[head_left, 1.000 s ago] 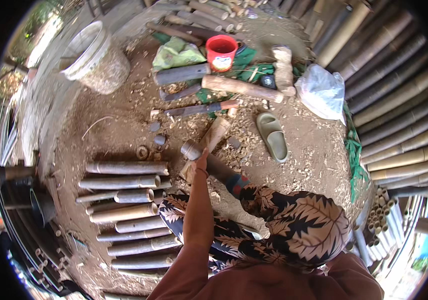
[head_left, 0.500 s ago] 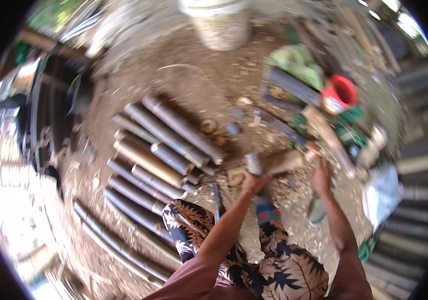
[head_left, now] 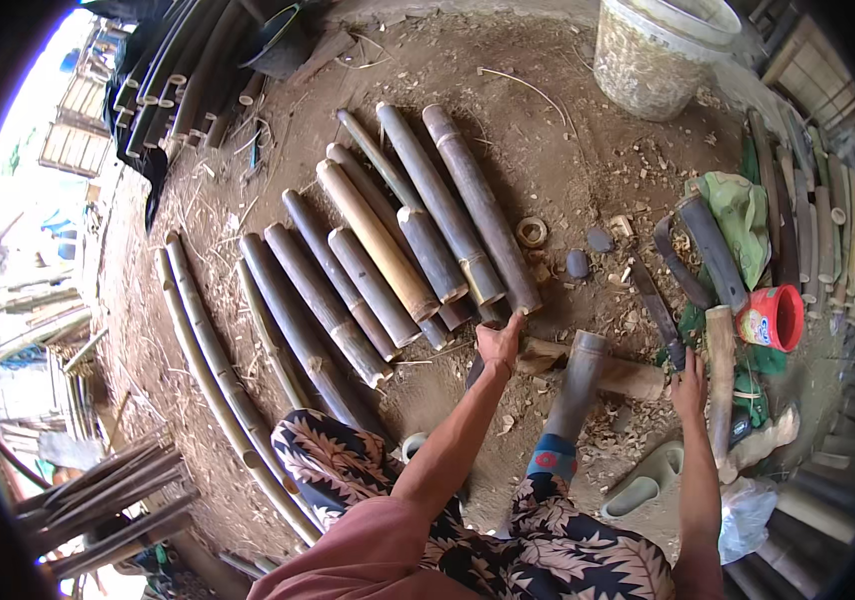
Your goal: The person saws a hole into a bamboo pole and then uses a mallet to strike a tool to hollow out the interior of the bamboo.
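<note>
Bamboo lengths on a dirt floor, both hands down among them.

A row of bamboo tubes (head_left: 388,250) lies side by side, long axes running up-left to lower-right, cut ends toward the person. The left hand (head_left: 500,343), fingers spread, touches the end of the rightmost tube (head_left: 483,205). A short bamboo piece (head_left: 608,372) lies crosswise between the hands. The right hand (head_left: 689,382), open, rests beside a machete (head_left: 656,305); a red cup (head_left: 773,318) stands just right.
</note>
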A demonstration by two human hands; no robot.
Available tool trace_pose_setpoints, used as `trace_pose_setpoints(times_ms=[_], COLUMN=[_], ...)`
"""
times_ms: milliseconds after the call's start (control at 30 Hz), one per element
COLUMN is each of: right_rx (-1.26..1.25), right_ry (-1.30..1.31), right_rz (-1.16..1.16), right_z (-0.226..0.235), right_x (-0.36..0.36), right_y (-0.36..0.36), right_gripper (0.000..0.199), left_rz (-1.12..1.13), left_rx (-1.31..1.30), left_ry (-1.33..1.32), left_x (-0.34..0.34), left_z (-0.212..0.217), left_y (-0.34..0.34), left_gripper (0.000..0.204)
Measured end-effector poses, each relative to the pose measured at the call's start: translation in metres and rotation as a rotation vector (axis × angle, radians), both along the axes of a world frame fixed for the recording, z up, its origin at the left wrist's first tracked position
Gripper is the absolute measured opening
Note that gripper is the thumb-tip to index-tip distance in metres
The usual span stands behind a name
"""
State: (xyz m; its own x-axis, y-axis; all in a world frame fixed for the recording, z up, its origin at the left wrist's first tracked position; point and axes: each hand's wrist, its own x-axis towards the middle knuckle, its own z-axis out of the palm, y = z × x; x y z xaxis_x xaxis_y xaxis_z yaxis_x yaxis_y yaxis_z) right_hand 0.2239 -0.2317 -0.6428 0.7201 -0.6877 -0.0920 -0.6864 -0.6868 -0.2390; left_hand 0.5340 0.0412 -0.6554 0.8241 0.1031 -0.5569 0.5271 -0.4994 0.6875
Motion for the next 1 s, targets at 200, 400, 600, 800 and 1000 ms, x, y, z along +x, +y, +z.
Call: trace_pose_setpoints(times_ms=[200, 400, 600, 800, 1000], right_rx=[0.012, 0.079, 0.064, 0.053, 0.056], right_ry=[0.108, 0.122, 0.089, 0.134, 0.099], right_rz=[-0.111, -0.113, -0.106, -0.160, -0.100], right_z=[-0.011, 0.007, 0.003, -0.002, -0.002], right_x=[-0.015, 0.014, -0.001, -0.003, 0.009], right_y=[-0.012, 0.028, 0.030, 0.026, 0.032], right_gripper=[0.070, 0.074, 0.073, 0.073, 0.072], left_rz=[-0.092, 0.252, 0.423, 0.381, 0.265], left_rx=[0.022, -0.505, -0.800, -0.335, -0.025], left_ry=[0.065, 0.191, 0.424, 0.246, 0.068], left_x=[0.023, 0.055, 0.047, 0.046, 0.065], left_z=[-0.002, -0.034, -0.014, 0.004, -0.059], left_y=[-0.020, 0.001, 0.002, -0.012, -0.004], left_gripper=[0.075, 0.035, 0.047, 0.082, 0.073])
